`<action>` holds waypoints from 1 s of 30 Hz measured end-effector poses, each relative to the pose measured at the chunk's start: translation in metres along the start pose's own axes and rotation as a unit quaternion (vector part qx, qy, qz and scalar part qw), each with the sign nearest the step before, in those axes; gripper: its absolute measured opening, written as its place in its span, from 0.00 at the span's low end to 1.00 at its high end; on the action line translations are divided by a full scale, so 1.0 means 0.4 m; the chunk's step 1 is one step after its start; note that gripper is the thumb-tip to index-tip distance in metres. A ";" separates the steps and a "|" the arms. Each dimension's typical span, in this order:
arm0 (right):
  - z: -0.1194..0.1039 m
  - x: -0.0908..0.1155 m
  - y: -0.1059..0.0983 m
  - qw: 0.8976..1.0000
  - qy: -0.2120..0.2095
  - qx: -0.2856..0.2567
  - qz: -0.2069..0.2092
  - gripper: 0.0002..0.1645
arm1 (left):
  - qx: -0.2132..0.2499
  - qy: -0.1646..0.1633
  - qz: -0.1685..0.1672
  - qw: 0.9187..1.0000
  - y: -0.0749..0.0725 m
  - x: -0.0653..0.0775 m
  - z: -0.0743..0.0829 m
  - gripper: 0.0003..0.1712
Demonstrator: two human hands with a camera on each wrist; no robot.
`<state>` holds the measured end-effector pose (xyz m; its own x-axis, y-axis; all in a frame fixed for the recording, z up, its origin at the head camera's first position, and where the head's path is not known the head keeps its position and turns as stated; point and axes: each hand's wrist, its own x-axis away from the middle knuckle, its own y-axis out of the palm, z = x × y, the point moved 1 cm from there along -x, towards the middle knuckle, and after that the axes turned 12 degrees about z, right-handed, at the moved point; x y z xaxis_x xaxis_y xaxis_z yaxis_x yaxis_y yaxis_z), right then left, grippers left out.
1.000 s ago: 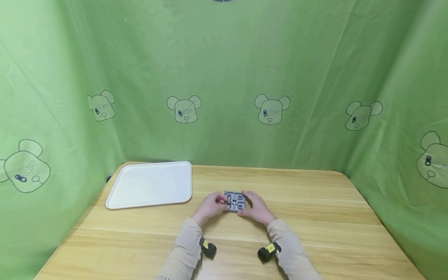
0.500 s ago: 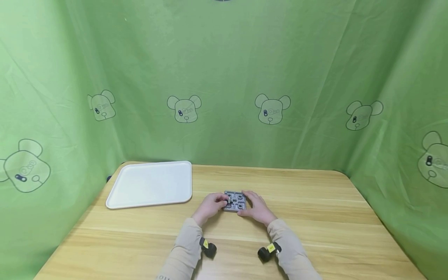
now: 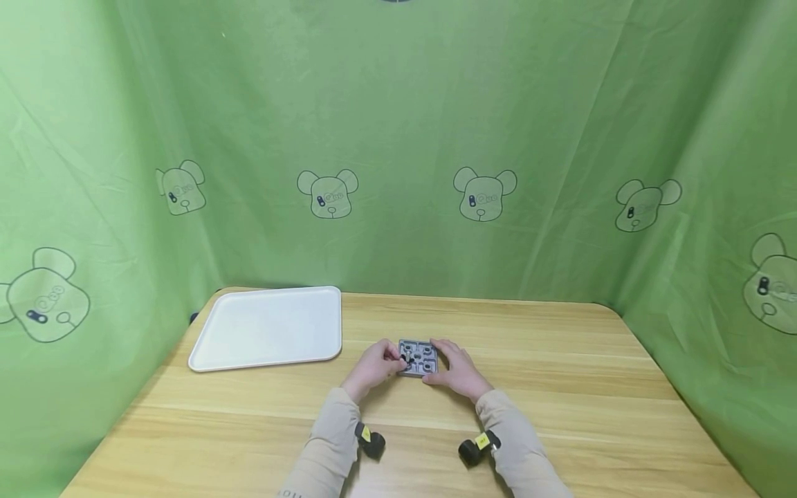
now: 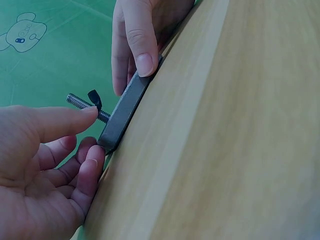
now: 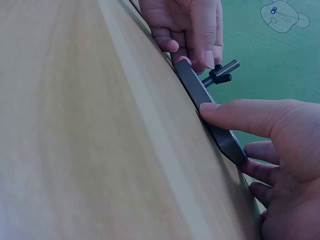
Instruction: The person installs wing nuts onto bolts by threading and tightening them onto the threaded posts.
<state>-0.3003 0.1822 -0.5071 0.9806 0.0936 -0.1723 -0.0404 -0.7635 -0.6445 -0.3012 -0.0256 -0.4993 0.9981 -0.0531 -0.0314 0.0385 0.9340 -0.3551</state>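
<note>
A grey square metal plate [image 3: 427,357] with recesses lies flat on the table in the head view. A threaded bolt [image 4: 75,100] rises from its left side and carries a black wing nut [image 5: 220,76]. My left hand [image 3: 373,366] is at that side. In the left wrist view its straight thumb touches a wing of the nut, while the other fingers, loosely curled, sit lower by the plate's edge. My right hand [image 3: 459,370] grips the plate from the right, thumb [image 5: 235,114] on the front edge and fingers around the far right corner.
A white tray [image 3: 264,364] lies at the back left of the wooden table [image 3: 535,346]. Green cloth [image 3: 398,256] printed with bear heads hangs around the back and sides. A black wrist camera [image 3: 371,443] is strapped to each sleeve.
My left thumb and fingers have drawn together at the wing nut and then parted again, with the nut turned. My right hand and the plate have kept their place.
</note>
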 end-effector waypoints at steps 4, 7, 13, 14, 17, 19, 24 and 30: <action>0.000 0.001 -0.001 1.000 0.000 -0.002 -0.002 0.55 | -0.003 0.008 0.001 1.000 0.001 -0.003 -0.003 0.12; 0.000 0.001 -0.002 1.000 0.000 -0.002 -0.003 0.55 | -0.001 0.008 0.000 1.000 0.003 -0.005 -0.005 0.14; 0.003 0.000 -0.001 1.000 -0.003 0.004 -0.002 0.56 | 0.003 0.013 -0.007 1.000 0.004 -0.006 -0.005 0.16; 0.004 0.000 0.000 1.000 -0.003 0.006 -0.002 0.56 | 0.002 0.015 -0.008 1.000 0.004 -0.006 -0.005 0.16; 0.008 -0.002 0.002 1.000 0.002 0.006 -0.001 0.56 | -0.003 0.019 -0.008 1.000 0.005 -0.006 -0.005 0.14; 0.008 -0.002 0.002 1.000 0.005 0.003 -0.001 0.55 | -0.005 0.020 -0.010 1.000 0.005 -0.006 -0.005 0.13; 0.008 -0.003 0.002 1.000 0.002 0.008 0.002 0.55 | -0.019 0.028 -0.011 0.999 0.003 -0.006 -0.003 0.11; 0.006 0.000 0.002 1.000 0.003 0.009 0.003 0.56 | -0.045 0.053 -0.009 0.998 0.001 -0.006 0.000 0.11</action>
<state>-0.3010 0.1833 -0.5095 0.9813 0.0847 -0.1728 -0.0506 -0.7528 -0.6563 -0.3036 -0.0251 -0.4994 0.9864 -0.1112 -0.1214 0.0471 0.8970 -0.4395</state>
